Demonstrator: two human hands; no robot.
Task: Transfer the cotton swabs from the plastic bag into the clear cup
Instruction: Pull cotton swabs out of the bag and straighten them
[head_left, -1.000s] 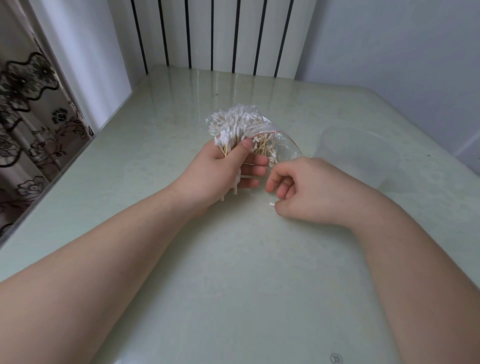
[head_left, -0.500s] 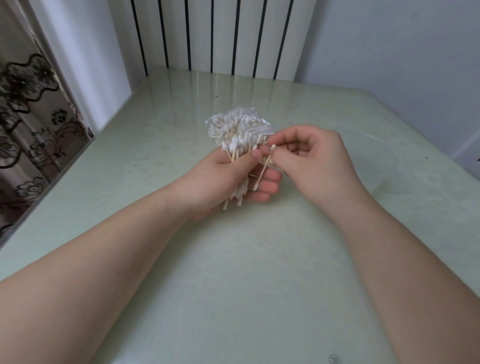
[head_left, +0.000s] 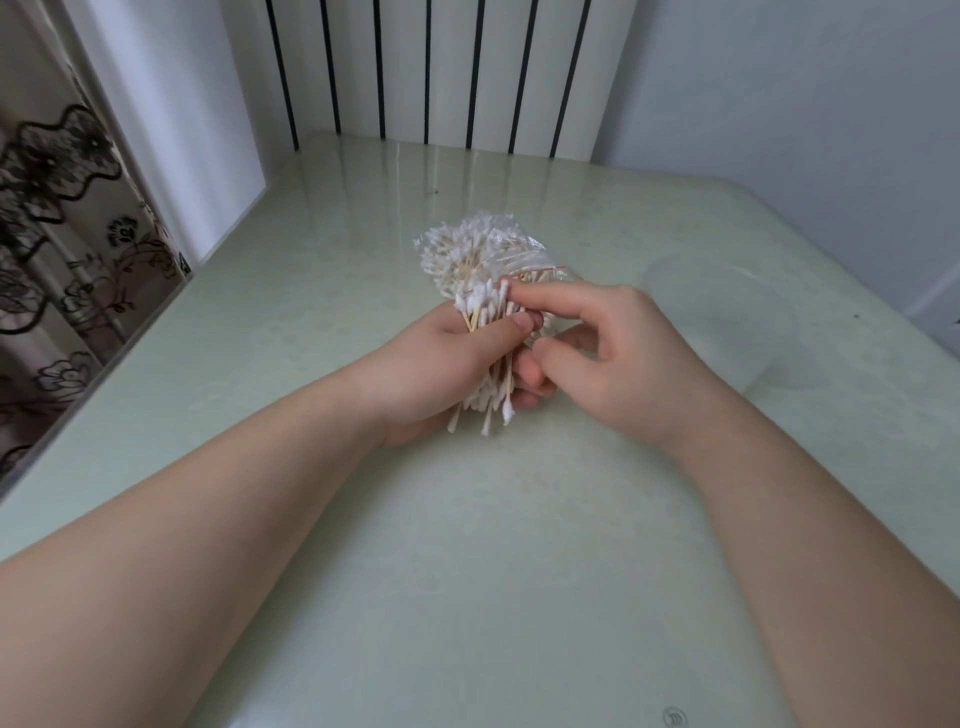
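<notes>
- The table (head_left: 467, 571) is pale green and glossy, with a faint mottled pattern. It fills the room's corner and catches soft reflections along its far edge.
- Behind it, on the far side, stands a white panel (head_left: 441, 67) with thin black vertical stripes.
- Plain white walls (head_left: 779, 104) rise on the right, and a white wall strip stands far left.
- A curtain (head_left: 62, 218) with a black flower print hangs to the left, beyond the table's edge.
- The left hand (head_left: 441, 369) grips a thick bundle of swabs (head_left: 467, 249) over the middle of the table, thumb pressed across the sticks and fingers curled round them.
- The bundle's far end sits in the bag (head_left: 545, 262); near tips poke out below the fist.
- The right hand (head_left: 623, 353) reaches in from the right, its forefinger stretched out and touching the swab heads, the thumb lower, the other fingers curled.
- Whether it pinches a swab, I cannot tell.
- The cup (head_left: 727, 322) stands on the table's right side, just beyond the right hand, barely visible against the surface.
</notes>
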